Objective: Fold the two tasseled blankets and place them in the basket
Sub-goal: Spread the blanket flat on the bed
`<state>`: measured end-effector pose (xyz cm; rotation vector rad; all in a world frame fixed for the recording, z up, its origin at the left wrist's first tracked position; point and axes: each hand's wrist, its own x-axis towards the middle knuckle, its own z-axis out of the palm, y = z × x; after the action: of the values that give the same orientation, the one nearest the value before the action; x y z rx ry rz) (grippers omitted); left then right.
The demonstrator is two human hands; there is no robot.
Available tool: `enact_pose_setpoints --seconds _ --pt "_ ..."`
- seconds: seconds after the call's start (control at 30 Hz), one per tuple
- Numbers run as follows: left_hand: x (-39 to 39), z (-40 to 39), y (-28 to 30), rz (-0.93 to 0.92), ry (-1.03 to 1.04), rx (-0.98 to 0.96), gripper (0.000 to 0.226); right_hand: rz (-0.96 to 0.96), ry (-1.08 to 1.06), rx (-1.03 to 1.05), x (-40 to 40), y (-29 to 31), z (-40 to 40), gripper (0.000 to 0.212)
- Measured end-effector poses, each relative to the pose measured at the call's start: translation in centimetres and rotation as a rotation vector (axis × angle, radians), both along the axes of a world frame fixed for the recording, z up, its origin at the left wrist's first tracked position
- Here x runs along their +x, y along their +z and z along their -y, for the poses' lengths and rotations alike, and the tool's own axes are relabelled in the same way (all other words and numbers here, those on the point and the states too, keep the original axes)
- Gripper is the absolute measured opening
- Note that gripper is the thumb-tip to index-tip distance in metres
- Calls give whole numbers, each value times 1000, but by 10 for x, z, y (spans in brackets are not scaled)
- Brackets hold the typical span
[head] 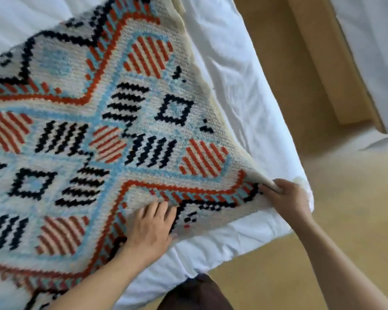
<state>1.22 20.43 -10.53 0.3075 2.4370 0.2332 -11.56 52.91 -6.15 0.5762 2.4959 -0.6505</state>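
White bed [222,245], wooden floor [345,220] beyond its corner: one patterned blanket [94,130] spread across the sheet.
Nearest the bed's corner, the left hand [151,229] lies flat on the blanket, fingers straight and close together; just beside it, at the corner itself, the right hand [287,200] pinches the blanket's bunched edge; farther up, the blanket covers the bed, its cream border running along the bed's edge.

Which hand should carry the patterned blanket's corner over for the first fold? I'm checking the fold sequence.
Probably the right hand: it already pinches the patterned blanket at its corner near the bed's edge. The left hand lies flat on the fabric, better suited to pinning it down.
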Motion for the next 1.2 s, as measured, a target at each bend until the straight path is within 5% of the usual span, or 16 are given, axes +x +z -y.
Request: enact_pose_setpoints --seconds 0.13,0.27,0.33,0.53,0.7,0.8,0.9,1.0,1.13,1.2 --pt "11 -39 8 142 -17 54 28 41 -28 226 26 9 -48 47" --pt "2 -57 28 465 -139 176 9 543 389 427 38 2 -66 41" --pt "-19 -43 37 413 -11 214 32 626 537 349 15 1 -56 36" --pt "-141 52 42 -157 464 115 46 73 406 -70 -134 6 77 45" --pt "-220 154 35 -236 738 -102 63 -123 317 -232 -269 -18 210 80" --pt "-222 199 19 -157 744 -186 75 -72 113 -310 -316 -33 263 66" --pt "-207 210 1 -90 725 -116 79 -115 202 -298 -344 -45 289 29" --pt "-199 208 -3 -217 828 15 77 -439 153 -148 -370 -35 284 9" --pt "-164 221 -6 -389 834 -6 69 -417 -61 -20 -354 -34 273 46" --pt "-130 236 -13 -355 895 -53 69 -451 26 82 -311 -35 292 68"
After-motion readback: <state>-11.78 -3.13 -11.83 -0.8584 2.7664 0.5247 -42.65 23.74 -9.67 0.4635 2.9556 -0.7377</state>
